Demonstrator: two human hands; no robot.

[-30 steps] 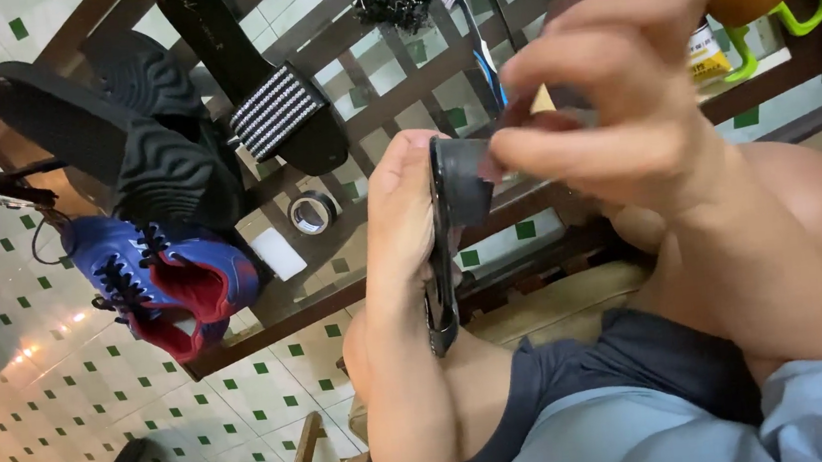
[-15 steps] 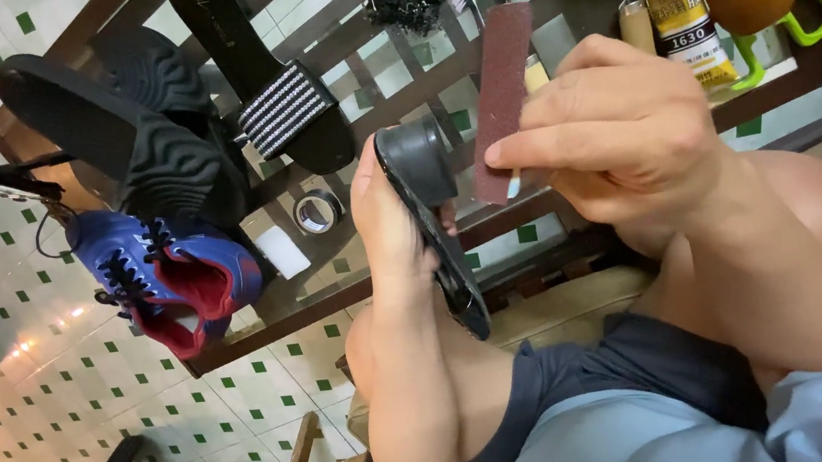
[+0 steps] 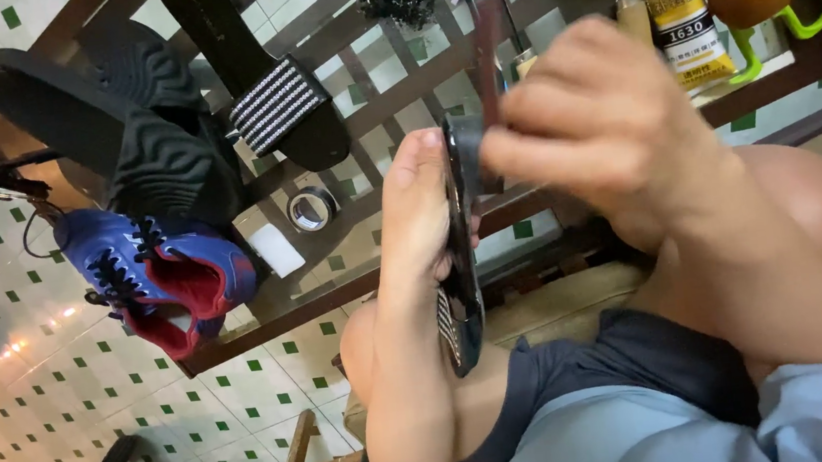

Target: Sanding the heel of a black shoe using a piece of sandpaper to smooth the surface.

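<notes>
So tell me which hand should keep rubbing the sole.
Right. The right hand pinches the dark reddish strip against the sandal, while the left hand is busy steadying it.

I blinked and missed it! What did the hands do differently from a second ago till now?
The right hand lifted the reddish-brown strip off the black sandal, then brought it back against the sandal's top end, now seen edge-on. The left hand turned the sandal, which now shows its thin edge. Neither hand let go. The blue and red shoe and the black slides on the rack did not move.
</notes>
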